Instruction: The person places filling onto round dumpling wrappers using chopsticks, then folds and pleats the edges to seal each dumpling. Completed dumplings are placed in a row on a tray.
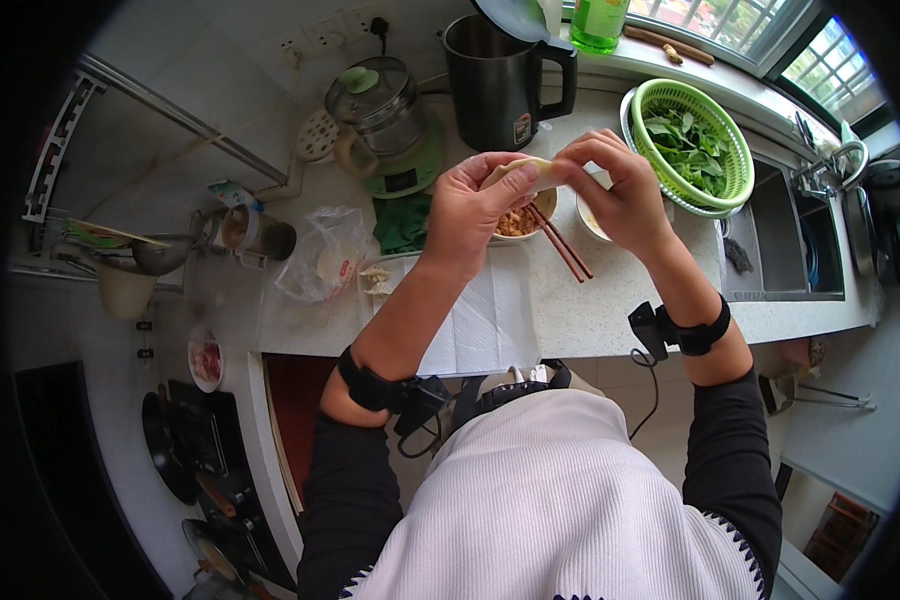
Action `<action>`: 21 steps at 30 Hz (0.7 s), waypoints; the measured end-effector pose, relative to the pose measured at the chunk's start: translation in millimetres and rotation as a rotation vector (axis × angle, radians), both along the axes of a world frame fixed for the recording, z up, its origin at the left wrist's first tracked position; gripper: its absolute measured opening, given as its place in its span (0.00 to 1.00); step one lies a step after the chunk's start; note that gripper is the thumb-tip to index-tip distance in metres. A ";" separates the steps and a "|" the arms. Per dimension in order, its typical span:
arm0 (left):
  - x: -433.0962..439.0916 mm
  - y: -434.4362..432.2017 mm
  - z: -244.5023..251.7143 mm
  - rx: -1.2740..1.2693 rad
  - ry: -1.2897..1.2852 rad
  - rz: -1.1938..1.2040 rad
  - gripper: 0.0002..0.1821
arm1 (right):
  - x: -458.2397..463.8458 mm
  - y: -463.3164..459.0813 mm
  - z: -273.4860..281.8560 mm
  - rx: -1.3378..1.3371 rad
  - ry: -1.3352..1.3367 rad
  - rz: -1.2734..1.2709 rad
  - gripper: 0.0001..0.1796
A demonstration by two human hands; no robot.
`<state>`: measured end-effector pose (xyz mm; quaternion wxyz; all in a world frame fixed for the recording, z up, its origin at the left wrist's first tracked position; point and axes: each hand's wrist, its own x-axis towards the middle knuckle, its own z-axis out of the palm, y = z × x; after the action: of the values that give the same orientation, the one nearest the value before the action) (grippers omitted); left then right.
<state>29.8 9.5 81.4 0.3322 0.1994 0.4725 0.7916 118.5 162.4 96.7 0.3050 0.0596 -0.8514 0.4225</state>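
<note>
A folded dumpling wrapper [546, 175] is held up between my two hands. My left hand [457, 217] grips its left part, thumb on the near side. At its right end, the thumb and fingertips of my right hand [626, 199] pinch the dough. Below the hands stands a bowl [547, 204] of minced filling [516, 223], partly hidden, with brown chopsticks [566, 251] leaning out of it. A small white bowl [589, 217] is half covered by my right hand. Under my left forearm lies a paper-lined tray [487, 315], with a few shaped dumplings [376, 279] at its far left corner.
A clear plastic bag [322, 259] and a green cloth [401, 223] lie left of the bowls. Behind are a glass pot [382, 112] and a lidded kettle [491, 90]. A green basket of leaves [690, 146] stands beside the sink [765, 232].
</note>
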 end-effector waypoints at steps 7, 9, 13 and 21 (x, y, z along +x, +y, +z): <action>-2.8 -2.1 -1.5 0.098 -0.128 -0.039 0.07 | 1.2 -0.5 -4.2 -0.279 -0.088 0.058 0.08; -2.5 -2.0 -1.4 0.084 -0.114 -0.040 0.08 | 3.2 0.0 -1.0 -0.215 -0.080 0.028 0.08; -1.4 -1.2 0.9 0.073 -0.068 -0.057 0.08 | 2.2 -2.8 2.2 -0.323 -0.078 0.095 0.06; 4.9 -2.0 10.9 -0.030 0.032 -0.006 0.09 | 1.8 -0.1 4.7 -0.221 -0.026 0.147 0.06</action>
<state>34.7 7.4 92.3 0.3302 0.2085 0.4890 0.7800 120.3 162.3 101.4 0.2668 0.0822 -0.7971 0.5355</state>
